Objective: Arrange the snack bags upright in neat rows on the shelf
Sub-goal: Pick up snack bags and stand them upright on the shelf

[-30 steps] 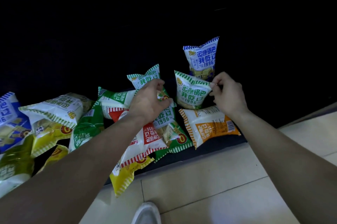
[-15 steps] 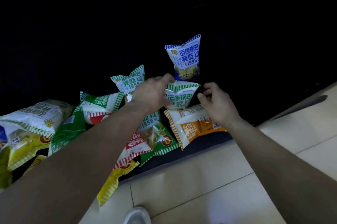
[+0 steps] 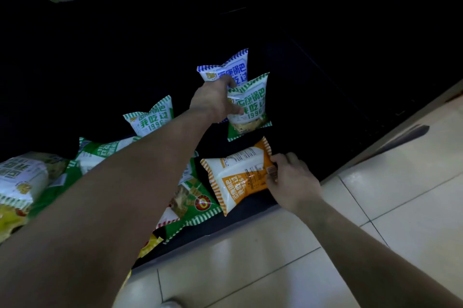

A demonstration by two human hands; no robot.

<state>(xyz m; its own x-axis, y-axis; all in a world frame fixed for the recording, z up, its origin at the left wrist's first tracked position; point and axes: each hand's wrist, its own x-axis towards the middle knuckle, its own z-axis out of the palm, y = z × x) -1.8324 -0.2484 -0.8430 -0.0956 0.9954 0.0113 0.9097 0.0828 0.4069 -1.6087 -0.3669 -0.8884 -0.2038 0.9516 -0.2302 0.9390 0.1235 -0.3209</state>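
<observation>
Risk: green bag (image 3: 250, 102), gripped by left hand (image 3: 213, 99), may topple on its soft base; right hand (image 3: 293, 182) pinches orange bag (image 3: 238, 177).

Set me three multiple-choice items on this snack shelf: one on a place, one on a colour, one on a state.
1. Where is the blue-and-white striped snack bag relative to the green-and-white striped snack bag that the left hand holds?
A. behind it
B. in front of it
C. on the floor tiles

2. What colour are the stripes of the plastic snack bag that the right hand grips?
A. purple
B. orange
C. black

3. How does that bag rest on the dark shelf?
A. upright
B. hanging from a hook
C. lying flat

Answers: 1 A, the green bag overlaps its lower part; 2 B, orange stripes edge it; 3 C, its broad face points up.
</observation>
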